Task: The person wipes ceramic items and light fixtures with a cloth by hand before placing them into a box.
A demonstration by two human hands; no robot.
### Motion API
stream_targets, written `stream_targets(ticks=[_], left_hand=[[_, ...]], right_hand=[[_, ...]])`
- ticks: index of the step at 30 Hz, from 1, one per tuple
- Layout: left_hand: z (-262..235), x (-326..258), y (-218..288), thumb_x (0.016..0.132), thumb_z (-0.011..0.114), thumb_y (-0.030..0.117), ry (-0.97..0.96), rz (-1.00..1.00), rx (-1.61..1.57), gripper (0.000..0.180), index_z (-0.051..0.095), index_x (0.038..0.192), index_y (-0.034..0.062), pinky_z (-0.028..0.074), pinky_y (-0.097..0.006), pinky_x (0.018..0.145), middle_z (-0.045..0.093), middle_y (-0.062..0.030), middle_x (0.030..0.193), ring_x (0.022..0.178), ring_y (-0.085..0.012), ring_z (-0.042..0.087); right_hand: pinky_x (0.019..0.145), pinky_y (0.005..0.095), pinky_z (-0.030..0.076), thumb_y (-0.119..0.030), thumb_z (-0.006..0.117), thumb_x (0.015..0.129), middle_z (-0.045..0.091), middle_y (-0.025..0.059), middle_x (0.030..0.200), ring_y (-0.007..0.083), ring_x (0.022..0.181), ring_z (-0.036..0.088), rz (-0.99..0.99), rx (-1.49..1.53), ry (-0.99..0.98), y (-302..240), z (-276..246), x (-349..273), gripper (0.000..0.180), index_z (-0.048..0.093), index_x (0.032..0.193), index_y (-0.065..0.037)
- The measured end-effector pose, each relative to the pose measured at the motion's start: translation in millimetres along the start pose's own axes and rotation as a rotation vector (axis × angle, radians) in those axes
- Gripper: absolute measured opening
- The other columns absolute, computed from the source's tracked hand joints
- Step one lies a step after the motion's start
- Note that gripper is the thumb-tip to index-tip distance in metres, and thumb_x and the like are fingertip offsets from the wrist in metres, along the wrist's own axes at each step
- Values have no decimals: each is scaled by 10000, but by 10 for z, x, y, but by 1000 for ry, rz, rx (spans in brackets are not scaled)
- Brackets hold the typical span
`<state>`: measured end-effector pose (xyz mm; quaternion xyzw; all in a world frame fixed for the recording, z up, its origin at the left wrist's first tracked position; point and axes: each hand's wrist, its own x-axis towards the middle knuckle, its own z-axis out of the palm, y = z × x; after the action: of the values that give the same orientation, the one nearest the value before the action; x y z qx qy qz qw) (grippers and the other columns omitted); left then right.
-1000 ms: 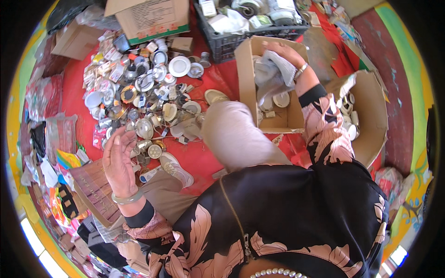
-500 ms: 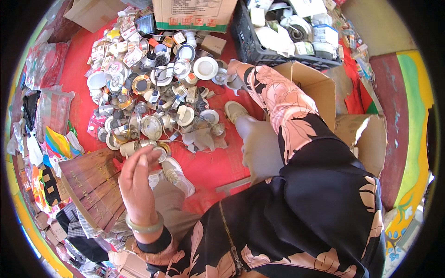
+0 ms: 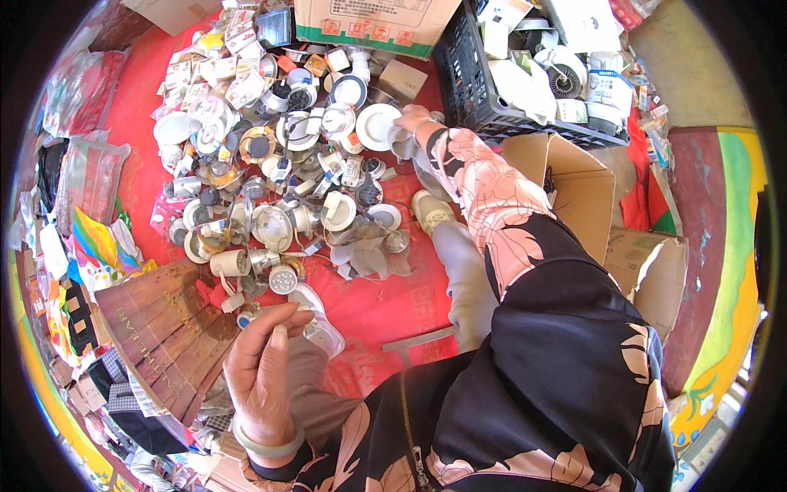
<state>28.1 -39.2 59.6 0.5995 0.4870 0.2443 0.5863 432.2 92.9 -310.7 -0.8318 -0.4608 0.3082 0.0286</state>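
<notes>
My right hand (image 3: 414, 120) reaches far over the pile, its fingers bent at the rim of a round white downlight (image 3: 378, 127). How far they wrap under the rim is hidden. A see-through piece (image 3: 407, 148) sits just below that hand. My left hand (image 3: 264, 373) hovers above my knee, loosely bent, the thumb near the fingers and nothing visible in it. Close to it lies a small lamp with a dotted round face (image 3: 283, 279), beside a white cylinder fitting (image 3: 230, 262). Mixed lamp fittings (image 3: 270, 227) lie heaped on the red floor covering (image 3: 393, 299).
A black crate (image 3: 463, 86) of white parts stands back right, near open cardboard boxes (image 3: 602, 176). A printed carton (image 3: 373, 20) closes off the back. At left are a wooden tub (image 3: 152, 332) and plastic bags (image 3: 94, 184). My shoes (image 3: 430, 211) border the heap.
The view has shifted, with most things slightly further right. My right hand has come closer to the white downlight's rim. My left hand has dropped lower, its fingers bending to the right.
</notes>
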Motion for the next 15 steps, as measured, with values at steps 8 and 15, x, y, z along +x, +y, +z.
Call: stream_targets(ticks=[8,15], left_hand=[[64,-64,41,893,475,111,-61,69,105,220,590,1014,-33,451,-266,753,637,-101,885,812,-143,582],[67,-118,-110,859,563,171,-37,93,-196,299,551,1094,-15,426,-284,833,590,-77,1000,926,-157,544]], right_hand=[[684,397,465,-244,639,702,610,148,796,338,743,593,-484,207,368,-234,-704,-1451,220,592,838,-79],[561,303,502,-31,673,628,574,70,839,244,658,599,-1181,-35,759,-989,-1640,-3557,180,597,786,-71]])
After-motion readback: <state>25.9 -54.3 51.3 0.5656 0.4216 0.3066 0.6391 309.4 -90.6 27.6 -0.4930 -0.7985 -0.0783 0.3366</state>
